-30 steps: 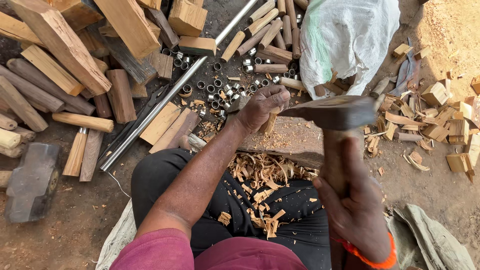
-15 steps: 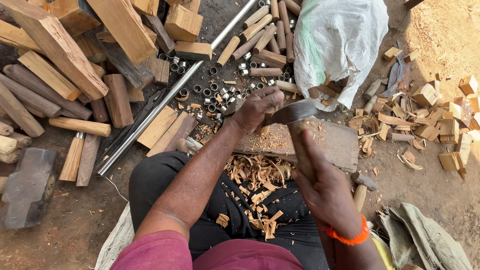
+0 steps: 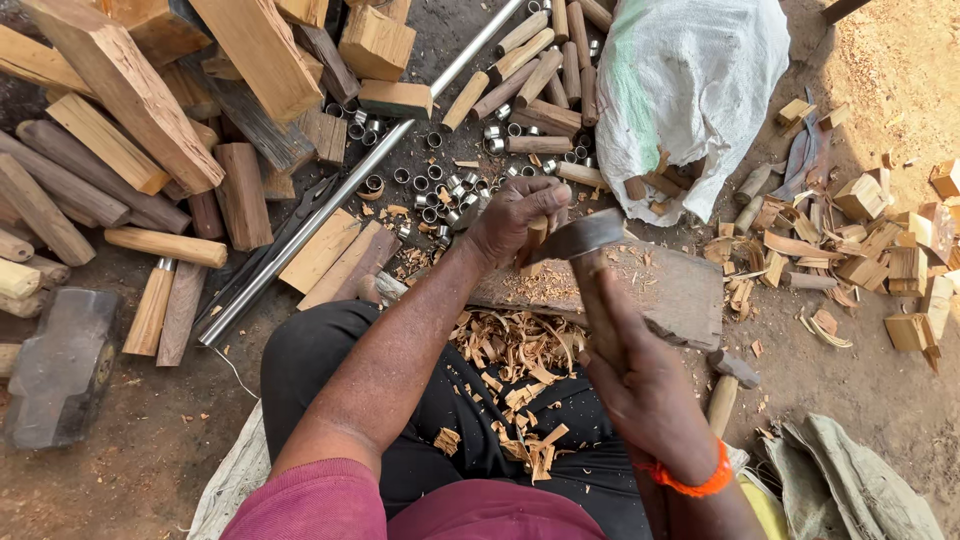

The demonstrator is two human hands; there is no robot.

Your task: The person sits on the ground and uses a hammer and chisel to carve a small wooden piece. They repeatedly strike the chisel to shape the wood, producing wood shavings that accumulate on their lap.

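I am seeing wood shavings (image 3: 515,365) lying on the lap, just short of the chopping board (image 3: 660,285). My right hand (image 3: 640,375) is wrapping tight around the hatchet (image 3: 585,240), its blade reaching over the board. Above the board's left end, my left hand (image 3: 510,215) is pinching a small wood peg (image 3: 537,235) upright. Beyond the board, metal rings (image 3: 430,185) are lying scattered.
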